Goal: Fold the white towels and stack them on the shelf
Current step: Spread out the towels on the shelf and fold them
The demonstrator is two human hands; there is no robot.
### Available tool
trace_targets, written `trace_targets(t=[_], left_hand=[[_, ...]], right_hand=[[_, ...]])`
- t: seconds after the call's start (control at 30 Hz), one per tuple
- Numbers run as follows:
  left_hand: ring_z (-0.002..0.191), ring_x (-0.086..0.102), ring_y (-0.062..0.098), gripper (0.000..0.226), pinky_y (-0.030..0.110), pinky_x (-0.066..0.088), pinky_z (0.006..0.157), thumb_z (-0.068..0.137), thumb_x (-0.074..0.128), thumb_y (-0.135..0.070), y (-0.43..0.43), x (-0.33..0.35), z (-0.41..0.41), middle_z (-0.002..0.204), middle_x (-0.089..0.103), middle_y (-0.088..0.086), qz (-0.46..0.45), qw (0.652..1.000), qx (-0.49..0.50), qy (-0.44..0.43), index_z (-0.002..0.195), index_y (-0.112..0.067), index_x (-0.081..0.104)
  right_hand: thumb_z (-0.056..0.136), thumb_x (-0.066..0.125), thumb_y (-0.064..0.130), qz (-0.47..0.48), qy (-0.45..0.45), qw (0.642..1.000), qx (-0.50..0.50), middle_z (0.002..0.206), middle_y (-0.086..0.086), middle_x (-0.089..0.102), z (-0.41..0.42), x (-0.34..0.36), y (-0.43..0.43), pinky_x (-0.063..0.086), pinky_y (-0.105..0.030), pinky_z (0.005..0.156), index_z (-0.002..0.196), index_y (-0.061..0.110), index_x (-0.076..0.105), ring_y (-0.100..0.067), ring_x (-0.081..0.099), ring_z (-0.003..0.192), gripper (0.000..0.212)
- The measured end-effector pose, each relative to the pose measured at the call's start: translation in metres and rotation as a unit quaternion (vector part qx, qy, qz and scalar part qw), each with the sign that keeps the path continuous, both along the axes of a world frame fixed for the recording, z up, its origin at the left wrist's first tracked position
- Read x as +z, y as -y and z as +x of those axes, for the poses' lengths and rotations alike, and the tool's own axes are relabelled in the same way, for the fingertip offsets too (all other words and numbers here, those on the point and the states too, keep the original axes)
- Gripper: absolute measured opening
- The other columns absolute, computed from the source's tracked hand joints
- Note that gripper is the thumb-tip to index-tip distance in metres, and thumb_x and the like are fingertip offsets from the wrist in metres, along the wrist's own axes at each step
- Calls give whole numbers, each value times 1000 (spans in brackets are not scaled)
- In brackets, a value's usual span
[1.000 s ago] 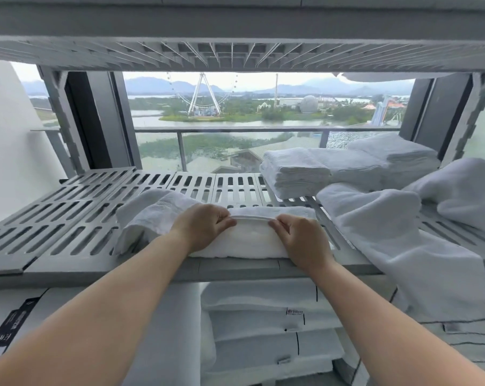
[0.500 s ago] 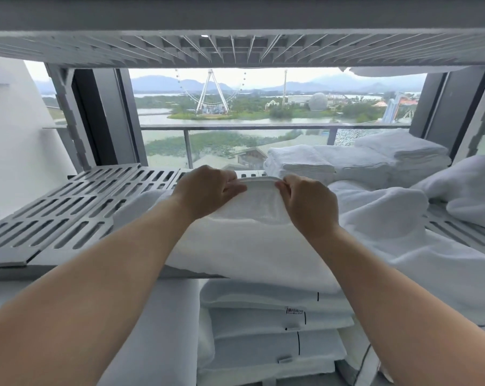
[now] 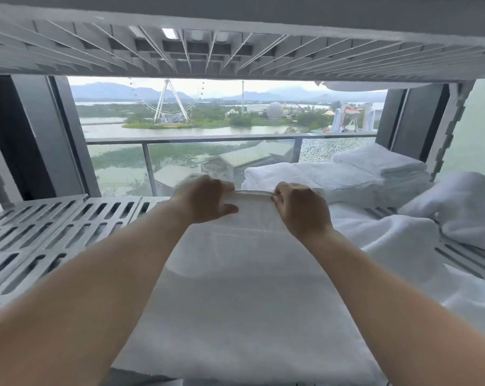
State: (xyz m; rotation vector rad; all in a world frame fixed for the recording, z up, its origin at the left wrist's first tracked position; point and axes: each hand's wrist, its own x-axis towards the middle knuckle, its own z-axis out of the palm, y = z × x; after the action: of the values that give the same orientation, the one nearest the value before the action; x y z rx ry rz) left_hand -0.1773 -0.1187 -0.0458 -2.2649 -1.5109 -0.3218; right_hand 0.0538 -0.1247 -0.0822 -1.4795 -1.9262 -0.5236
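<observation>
Both hands were clamped on the same white towel (image 3: 244,288): left hand (image 3: 205,199) and right hand (image 3: 300,208) pinched its top hem, close together. It hung down over the slatted shelf (image 3: 54,227) front edge. Folded towels (image 3: 347,176) sat at the shelf's back right corner, loose towels (image 3: 456,207) along the right edge.
</observation>
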Motion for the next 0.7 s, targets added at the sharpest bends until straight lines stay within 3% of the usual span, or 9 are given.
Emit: trace_targets(t=[0.13, 0.23, 0.37, 0.5, 0.6, 0.7], left_hand=[[113, 61, 26, 39, 39, 51, 94, 95, 55, -49, -34, -22, -1, 121, 65, 2, -92, 995, 31, -30, 127, -27, 56], [116, 60, 25, 39, 35, 50, 90, 93, 58, -43, -43, -36, -2, 126, 63, 2, -119, 991, 65, -21, 131, -35, 55], [115, 60, 20, 34, 32, 49, 88, 90, 60, -39, -44, -44, -7, 126, 62, -8, -133, 983, 126, -9, 124, -42, 58], [112, 59, 18, 35, 33, 49, 87, 87, 64, -39, -44, -37, -8, 120, 63, -10, -169, 972, 160, 37, 121, -42, 59], [112, 59, 17, 41, 34, 50, 92, 86, 68, -35, -41, -36, -1, 120, 64, -12, -188, 968, 144, 78, 125, -38, 57], [112, 59, 16, 29, 34, 49, 93, 89, 64, -31, -37, -42, 19, 120, 63, -11, -155, 982, 91, 66, 117, -38, 62]], right_hand=[[97, 53, 36, -65, 40, 997, -16, 98, -5, 70, -4, -24, -28, 44, -35, 80, 100, 20, 64, -29, 66, 94, 20], [95, 52, 26, -124, 58, 990, -26, 105, -4, 67, -4, -41, -42, 45, -37, 87, 107, 24, 63, -28, 64, 103, 16], [91, 49, 15, -156, 90, 983, -40, 112, -3, 62, 4, -50, -48, 43, -39, 90, 116, 25, 56, -27, 58, 110, 28], [88, 57, 19, -144, 73, 982, -93, 116, -6, 57, 20, -48, -49, 46, -40, 90, 115, 20, 50, -28, 54, 113, 28], [90, 60, 23, -154, 59, 982, -90, 117, -4, 60, 26, -49, -49, 46, -39, 90, 113, 20, 54, -28, 54, 114, 24], [95, 53, 22, -189, 85, 975, -85, 119, -3, 63, 26, -50, -53, 45, -37, 93, 114, 21, 64, -25, 54, 117, 21]])
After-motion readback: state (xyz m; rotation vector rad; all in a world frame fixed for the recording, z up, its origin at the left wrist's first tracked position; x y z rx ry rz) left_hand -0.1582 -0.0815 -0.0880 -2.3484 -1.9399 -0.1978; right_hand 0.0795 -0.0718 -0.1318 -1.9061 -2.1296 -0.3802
